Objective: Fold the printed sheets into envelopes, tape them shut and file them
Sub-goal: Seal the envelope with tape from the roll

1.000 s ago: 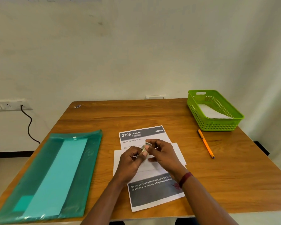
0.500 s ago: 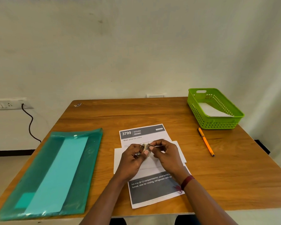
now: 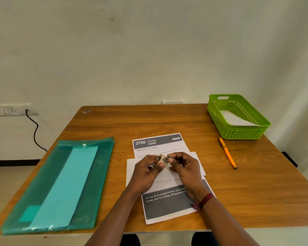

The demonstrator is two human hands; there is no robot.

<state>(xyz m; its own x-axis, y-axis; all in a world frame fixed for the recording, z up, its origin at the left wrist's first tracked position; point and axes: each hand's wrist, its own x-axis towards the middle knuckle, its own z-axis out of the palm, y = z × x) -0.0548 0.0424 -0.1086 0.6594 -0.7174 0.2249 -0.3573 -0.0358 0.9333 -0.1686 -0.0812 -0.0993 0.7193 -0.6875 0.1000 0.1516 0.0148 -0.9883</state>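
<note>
Right now I hold a small roll of clear tape between both hands, just above the papers in front of me. My left hand grips the roll, thumb across its near side and fingers curled behind it. My right hand pinches at the roll's right edge with thumb and forefinger, the other fingers curled in; I cannot tell whether a tape end is lifted. A dark red thread band sits on my right wrist.

Under my hands lies a white printed sheet with a dark grey header reading "3799 KITCHEN", lengthwise from me, its near end a grey block with white text. Across its middle lies a folded plain white sheet, sticking out past both sides of the printed one.

Both rest on the brown wooden table. To my left, a translucent teal-green plastic folder with a white snap button lies flat, a lighter strip showing through it. At the far right corner stands a lime-green perforated plastic basket with white paper inside. An orange pen lies between the basket and the papers, well apart from my hands.
</note>
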